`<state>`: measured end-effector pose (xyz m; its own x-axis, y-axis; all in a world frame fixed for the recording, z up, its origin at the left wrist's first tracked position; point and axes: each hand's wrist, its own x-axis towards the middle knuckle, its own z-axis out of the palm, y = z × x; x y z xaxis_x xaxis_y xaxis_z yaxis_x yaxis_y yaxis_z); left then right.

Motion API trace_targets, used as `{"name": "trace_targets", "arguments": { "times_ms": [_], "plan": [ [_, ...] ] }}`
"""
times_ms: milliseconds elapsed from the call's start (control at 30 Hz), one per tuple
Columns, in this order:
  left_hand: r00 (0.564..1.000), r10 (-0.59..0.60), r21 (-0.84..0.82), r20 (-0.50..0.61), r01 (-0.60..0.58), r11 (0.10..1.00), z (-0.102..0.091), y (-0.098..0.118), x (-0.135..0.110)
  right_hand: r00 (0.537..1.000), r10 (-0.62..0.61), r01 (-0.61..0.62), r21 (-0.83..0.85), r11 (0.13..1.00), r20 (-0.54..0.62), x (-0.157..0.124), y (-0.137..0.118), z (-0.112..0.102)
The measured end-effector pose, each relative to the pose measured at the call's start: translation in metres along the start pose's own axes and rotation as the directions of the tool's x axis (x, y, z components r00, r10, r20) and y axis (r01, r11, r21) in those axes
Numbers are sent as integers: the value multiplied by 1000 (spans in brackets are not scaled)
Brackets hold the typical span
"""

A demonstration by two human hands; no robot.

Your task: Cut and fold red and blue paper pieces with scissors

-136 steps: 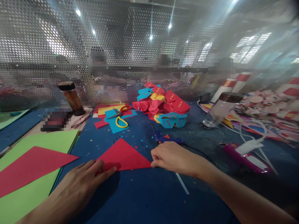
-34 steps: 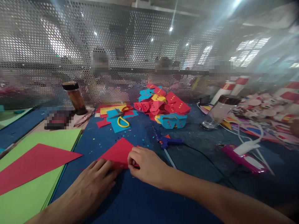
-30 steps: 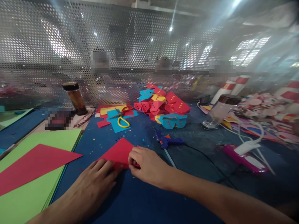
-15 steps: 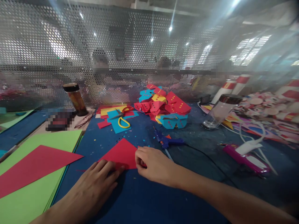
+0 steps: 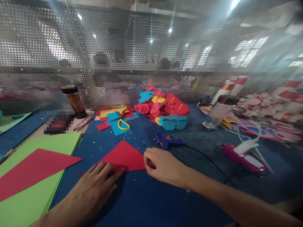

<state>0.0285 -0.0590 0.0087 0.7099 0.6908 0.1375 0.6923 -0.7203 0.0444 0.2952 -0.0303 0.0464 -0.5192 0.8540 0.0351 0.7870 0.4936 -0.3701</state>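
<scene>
A folded piece of red paper (image 5: 124,157) lies on the blue table in front of me, its peak pointing away. My left hand (image 5: 100,181) rests on its lower left edge, fingers stretched out together and thumb along the near edge. At the right corner, the curled fingers of my right hand (image 5: 161,164) close on the paper, and a bit of red shows inside the curl. Just beyond that hand lies a blue glue gun (image 5: 168,142) with a black cord.
Green sheets (image 5: 59,143) with a red sheet (image 5: 39,165) on top lie left. Scissors (image 5: 123,124) rest on coloured paper. Behind stand a heap of folded paper shapes (image 5: 163,105), a brown-filled bottle (image 5: 75,102) and a clear bottle (image 5: 216,113). A purple device (image 5: 243,159) lies right.
My right hand has slid to the right along the red paper's near edge, uncovering more of it. My left hand stays in place on the paper. The view has shifted slightly.
</scene>
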Motion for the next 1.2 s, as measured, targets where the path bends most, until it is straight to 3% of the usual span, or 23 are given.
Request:
{"name": "trace_targets", "arguments": {
  "times_ms": [367,733,1200],
  "plan": [
    [1000,7,19,-30,-7,1000,6,-3,-4,997,75,-75,-5,997,-32,-16,11,-6],
    [996,43,63,-80,-38,997,4,-2,-2,996,50,-57,-87,995,-76,-26,17,-6],
    [998,35,45,-48,-33,998,4,-3,-3,995,31,-53,-248,967,-90,-36,23,-9]
  ]
}}
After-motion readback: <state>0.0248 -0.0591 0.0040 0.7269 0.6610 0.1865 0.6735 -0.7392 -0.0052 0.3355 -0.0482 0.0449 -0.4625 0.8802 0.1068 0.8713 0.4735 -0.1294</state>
